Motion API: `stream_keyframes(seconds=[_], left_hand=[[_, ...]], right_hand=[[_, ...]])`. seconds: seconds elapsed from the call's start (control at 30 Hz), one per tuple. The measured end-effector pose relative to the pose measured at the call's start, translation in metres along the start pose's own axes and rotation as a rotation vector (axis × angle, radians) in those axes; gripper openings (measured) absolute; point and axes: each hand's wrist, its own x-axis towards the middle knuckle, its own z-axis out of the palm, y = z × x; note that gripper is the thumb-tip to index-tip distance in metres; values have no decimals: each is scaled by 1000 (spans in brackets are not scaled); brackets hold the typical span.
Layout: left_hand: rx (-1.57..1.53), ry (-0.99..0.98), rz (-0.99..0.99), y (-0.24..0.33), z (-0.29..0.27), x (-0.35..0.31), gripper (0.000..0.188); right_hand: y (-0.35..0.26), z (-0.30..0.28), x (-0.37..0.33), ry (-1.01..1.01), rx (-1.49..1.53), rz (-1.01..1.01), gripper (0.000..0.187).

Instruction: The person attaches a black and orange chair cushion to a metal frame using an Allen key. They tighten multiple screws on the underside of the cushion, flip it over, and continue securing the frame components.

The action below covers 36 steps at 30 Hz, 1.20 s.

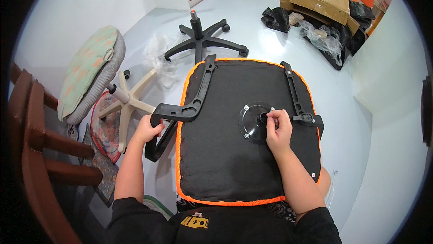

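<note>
Head view: upturned chair seat (pixel 225 153), flat black fabric underside, orange mesh edging, resting on lap.
Left hand (pixel 148 130): closed around curved black plastic armrest (pixel 189 108) at seat's left edge.
Right hand (pixel 278 132): fingertips pinched at hub of round black metal plate (pixel 252 124), seat centre.

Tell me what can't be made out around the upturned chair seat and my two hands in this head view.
- Right hand: its fingertips cover the centre hole of the round mounting plate, so whatever they pinch is hidden.
- Left hand: wraps the black armrest, hiding the grip.
- Seat: near edge hidden by the torso.
- Plate bolts: too small to judge.
</note>
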Motion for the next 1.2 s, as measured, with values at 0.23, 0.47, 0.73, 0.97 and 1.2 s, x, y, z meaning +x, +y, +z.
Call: stream_keyframes(seconds=[0.23, 0.47, 0.73, 0.97, 1.2], left_hand=[[10, -79, -48, 7, 11, 0, 14], [276, -51, 96, 7, -5, 13, 18], [182, -31, 86, 10, 13, 1, 17], [223, -8, 94, 11, 22, -3, 18], [262, -65, 100, 6, 35, -4, 30]], right_hand=[[2, 1, -1, -10, 48, 63, 8], [6, 3, -4, -27, 72, 146, 6], [10, 7, -7, -17, 110, 209, 9], [11, 4, -7, -39, 57, 194, 6], [8, 6, -7, -30, 105, 189, 6]])
